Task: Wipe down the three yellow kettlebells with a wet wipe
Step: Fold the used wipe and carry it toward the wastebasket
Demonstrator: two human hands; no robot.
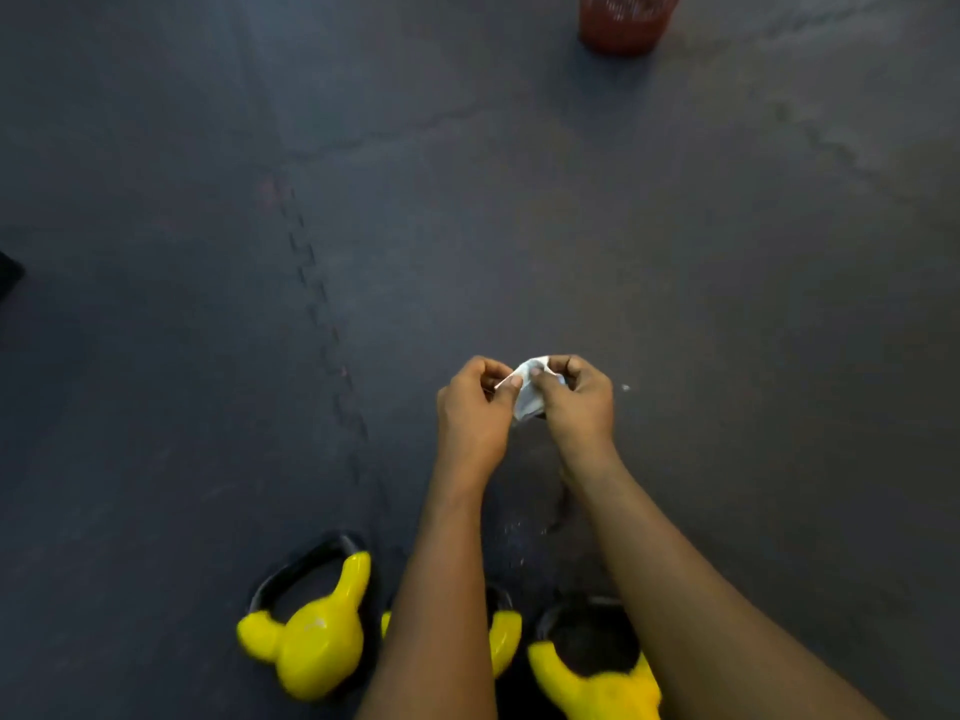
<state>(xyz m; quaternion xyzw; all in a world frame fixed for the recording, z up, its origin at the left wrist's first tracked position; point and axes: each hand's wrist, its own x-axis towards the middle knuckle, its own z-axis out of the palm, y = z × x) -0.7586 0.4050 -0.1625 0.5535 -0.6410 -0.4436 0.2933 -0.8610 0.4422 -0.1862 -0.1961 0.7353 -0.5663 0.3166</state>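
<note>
Both hands meet above the floor (467, 226), the left hand (475, 407) and right hand (579, 400) each pinching a crumpled white wet wipe (530, 400) between thumb and fingertips. Nearer the person than the hands, three yellow ones stand close together: the left kettlebell (311, 646), the middle kettlebell (506, 641) half hidden by the left forearm, and the right kettlebell (592, 688). Far beyond the hands sits a red basket (626, 18). The wipe touches no kettlebell; whether any is already clean cannot be told.
</note>
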